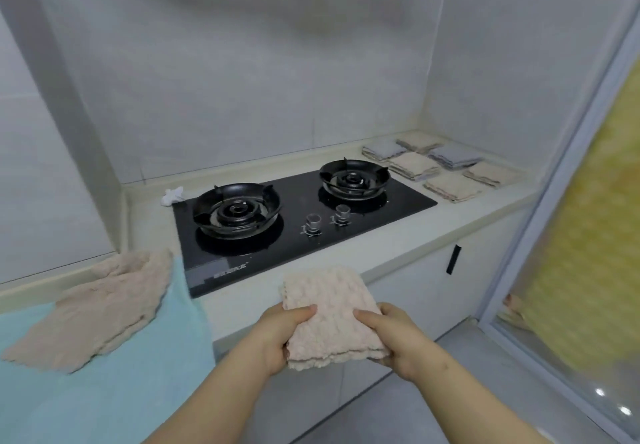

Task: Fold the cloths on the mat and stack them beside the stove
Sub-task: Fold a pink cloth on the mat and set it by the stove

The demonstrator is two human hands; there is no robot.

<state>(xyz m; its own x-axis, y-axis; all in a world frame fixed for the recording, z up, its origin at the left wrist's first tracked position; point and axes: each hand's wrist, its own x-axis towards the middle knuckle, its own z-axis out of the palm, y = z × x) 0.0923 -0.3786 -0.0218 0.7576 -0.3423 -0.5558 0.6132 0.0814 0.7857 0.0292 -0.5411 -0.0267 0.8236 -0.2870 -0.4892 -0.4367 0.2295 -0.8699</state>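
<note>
Cloth [329, 319], one; hands [280, 336] [398, 343], two; stacks [414, 166], six

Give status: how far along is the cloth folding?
Done: several folded piles lie on the counter right of the stove. In hand: left hand and right hand both grip a folded beige cloth, not yet stacked. Left: unfolded beige cloth lies on the blue mat.

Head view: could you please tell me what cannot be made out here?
All in the head view:
1. Stacks right of the stove: cloth counts too small, blurred.
2. Mat: cut off by the left and bottom edges.
3. Loose cloths on the mat: number unclear, they overlap.
4. Held cloth: underside faces away.
</note>
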